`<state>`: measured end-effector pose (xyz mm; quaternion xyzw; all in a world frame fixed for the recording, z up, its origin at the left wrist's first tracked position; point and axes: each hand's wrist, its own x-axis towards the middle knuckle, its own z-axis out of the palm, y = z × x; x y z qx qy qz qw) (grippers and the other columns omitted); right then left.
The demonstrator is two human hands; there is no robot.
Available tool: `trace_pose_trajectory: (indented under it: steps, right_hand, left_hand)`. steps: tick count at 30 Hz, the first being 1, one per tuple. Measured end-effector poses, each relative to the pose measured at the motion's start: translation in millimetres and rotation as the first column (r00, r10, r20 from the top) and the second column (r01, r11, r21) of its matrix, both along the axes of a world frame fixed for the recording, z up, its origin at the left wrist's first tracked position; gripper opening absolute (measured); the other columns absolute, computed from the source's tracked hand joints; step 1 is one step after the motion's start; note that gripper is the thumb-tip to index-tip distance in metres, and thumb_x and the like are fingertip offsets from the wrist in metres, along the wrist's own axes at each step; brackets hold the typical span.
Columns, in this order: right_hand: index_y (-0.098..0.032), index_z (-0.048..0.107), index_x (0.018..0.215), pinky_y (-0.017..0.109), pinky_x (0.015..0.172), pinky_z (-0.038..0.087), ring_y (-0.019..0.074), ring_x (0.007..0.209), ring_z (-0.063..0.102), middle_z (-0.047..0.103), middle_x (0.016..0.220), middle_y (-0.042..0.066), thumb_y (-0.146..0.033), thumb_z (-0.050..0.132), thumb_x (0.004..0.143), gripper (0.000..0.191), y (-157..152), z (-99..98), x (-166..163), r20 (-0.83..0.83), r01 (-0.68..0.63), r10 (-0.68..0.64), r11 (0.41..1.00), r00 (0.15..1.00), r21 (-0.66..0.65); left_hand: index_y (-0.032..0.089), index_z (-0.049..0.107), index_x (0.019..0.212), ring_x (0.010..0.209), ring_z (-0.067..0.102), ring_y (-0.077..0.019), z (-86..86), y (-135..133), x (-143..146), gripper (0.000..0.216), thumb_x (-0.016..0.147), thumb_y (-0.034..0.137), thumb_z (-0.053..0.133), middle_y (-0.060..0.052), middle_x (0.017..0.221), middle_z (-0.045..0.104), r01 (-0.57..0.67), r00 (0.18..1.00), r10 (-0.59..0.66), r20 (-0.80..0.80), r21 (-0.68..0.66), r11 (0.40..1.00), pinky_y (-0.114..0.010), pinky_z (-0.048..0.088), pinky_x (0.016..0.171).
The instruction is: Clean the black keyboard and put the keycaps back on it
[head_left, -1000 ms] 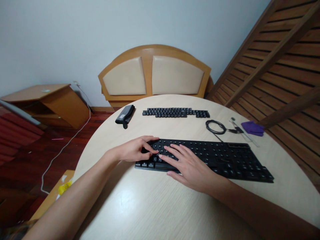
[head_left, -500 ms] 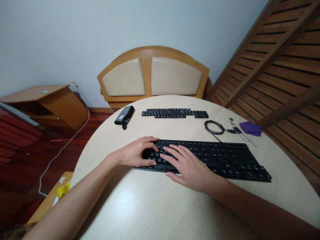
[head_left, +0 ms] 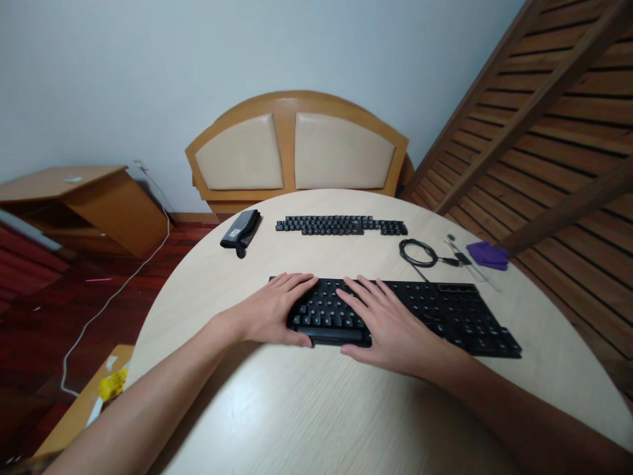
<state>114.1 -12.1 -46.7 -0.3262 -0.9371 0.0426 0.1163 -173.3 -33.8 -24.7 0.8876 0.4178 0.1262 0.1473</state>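
A black keyboard (head_left: 448, 310) lies flat on the table in front of me, with keycaps on its lower left rows and small bare key posts across much of the rest. My left hand (head_left: 277, 309) rests over its left end, fingers stretched to the back edge and thumb at the front edge. Over the middle lies my right hand (head_left: 390, 323), its fingers spread on the keys and its thumb by the front edge. Both hands are open. Part of the keyboard is hidden under them. Loose keycaps (head_left: 329, 225) stand in rows farther back.
On the round table (head_left: 237, 402) are a folded grey and black pouch (head_left: 241, 229), a coiled black cable (head_left: 418, 253), a purple cloth (head_left: 487, 254) and a thin wire-like tool (head_left: 482, 270). A padded headboard (head_left: 297, 148) stands behind; slatted wood (head_left: 554, 132) leans at right.
My left hand has straightened its bent fingers and slid right over the keys, thumb now at the front edge. My right hand has moved slightly right. The view has shifted a little.
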Motion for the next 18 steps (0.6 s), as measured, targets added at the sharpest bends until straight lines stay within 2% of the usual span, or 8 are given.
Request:
trace_pose_trajectory:
  steps: [3, 7, 10, 12, 14, 16, 18]
  right_hand:
    - [-0.016, 0.045, 0.151, 0.06, 0.12, 0.031, 0.0385, 0.148, 0.034, 0.038, 0.161, 0.018, -0.057, 0.074, 0.08, 0.087, -1.3, -0.1, -5.7, -0.006, -0.028, 0.027, 1.0, 1.0, -0.013]
    - [-0.015, 0.048, 0.149, 0.058, 0.118, 0.035, 0.0385, 0.147, 0.035, 0.039, 0.16, 0.018, -0.057, 0.073, 0.082, 0.083, -3.7, 0.8, -8.7, 0.002, -0.046, 0.046, 0.999, 0.999, -0.017]
    - [-0.015, 0.048, 0.149, 0.058, 0.117, 0.035, 0.0384, 0.146, 0.037, 0.041, 0.159, 0.017, -0.058, 0.071, 0.083, 0.081, -3.1, 2.4, -7.4, -0.014, -0.053, 0.052, 0.999, 0.999, -0.007]
    - [-0.017, 0.053, 0.145, 0.057, 0.117, 0.035, 0.0373, 0.144, 0.04, 0.047, 0.156, 0.016, -0.056, 0.07, 0.085, 0.074, 0.3, 5.5, -7.9, -0.046, -0.06, 0.06, 0.998, 0.997, 0.007]
    - [-0.019, 0.061, 0.136, 0.055, 0.114, 0.039, 0.0343, 0.137, 0.049, 0.057, 0.146, 0.014, -0.051, 0.067, 0.09, 0.057, 7.5, 10.7, -11.1, -0.092, -0.068, 0.069, 0.998, 0.993, 0.012]
    - [-0.02, 0.067, 0.125, 0.049, 0.105, 0.047, 0.0297, 0.121, 0.061, 0.068, 0.129, 0.012, -0.045, 0.06, 0.096, 0.038, 19.4, 17.2, -17.6, -0.129, -0.064, 0.063, 0.998, 0.99, -0.004]
    - [-0.02, 0.068, 0.119, 0.044, 0.095, 0.051, 0.027, 0.106, 0.067, 0.073, 0.113, 0.01, -0.041, 0.056, 0.1, 0.031, 35.4, 24.0, -27.5, -0.117, -0.027, 0.025, 0.999, 0.993, -0.018]
  left_hand:
    - [0.017, 0.033, 0.156, 0.137, 0.045, -0.0418, 4.9, 1.3, -7.7, 0.111, 0.069, 0.068, 0.08, -0.024, 0.153, 0.042, 0.001, 1.0, -0.001, 0.003, -0.033, 0.999, -0.059, 0.037, 0.114]
    - [0.014, 0.036, 0.154, 0.137, 0.045, -0.0422, 5.9, 2.3, -11.7, 0.112, 0.067, 0.068, 0.081, -0.025, 0.153, 0.042, -0.011, 1.0, 0.011, -0.015, -0.056, 0.998, -0.058, 0.037, 0.114]
    - [0.015, 0.033, 0.156, 0.139, 0.042, -0.0433, 1.2, 2.9, -11.9, 0.115, 0.066, 0.071, 0.08, -0.024, 0.154, 0.04, -0.019, 1.0, 0.018, -0.017, -0.053, 0.998, -0.06, 0.033, 0.116]
    - [0.016, 0.029, 0.158, 0.143, 0.036, -0.0448, -2.5, 3.2, -12.0, 0.118, 0.067, 0.074, 0.078, -0.025, 0.158, 0.035, -0.03, 0.999, 0.027, -0.044, -0.068, 0.997, -0.063, 0.028, 0.118]
    - [0.015, 0.024, 0.16, 0.148, 0.029, -0.0455, -5.2, 3.6, -12.2, 0.122, 0.068, 0.077, 0.074, -0.026, 0.161, 0.029, -0.044, 0.996, 0.036, -0.08, -0.094, 0.995, -0.065, 0.023, 0.119]
    - [0.014, 0.02, 0.161, 0.15, 0.025, -0.045, -6.1, 4.1, -12.3, 0.126, 0.067, 0.08, 0.072, -0.026, 0.163, 0.025, -0.059, 0.993, 0.045, -0.11, -0.121, 0.991, -0.064, 0.02, 0.121]
    - [0.013, 0.018, 0.162, 0.151, 0.023, -0.0443, -5.4, 4.4, -12.1, 0.129, 0.066, 0.082, 0.071, -0.026, 0.164, 0.023, -0.071, 0.99, 0.052, -0.131, -0.141, 0.988, -0.062, 0.019, 0.122]
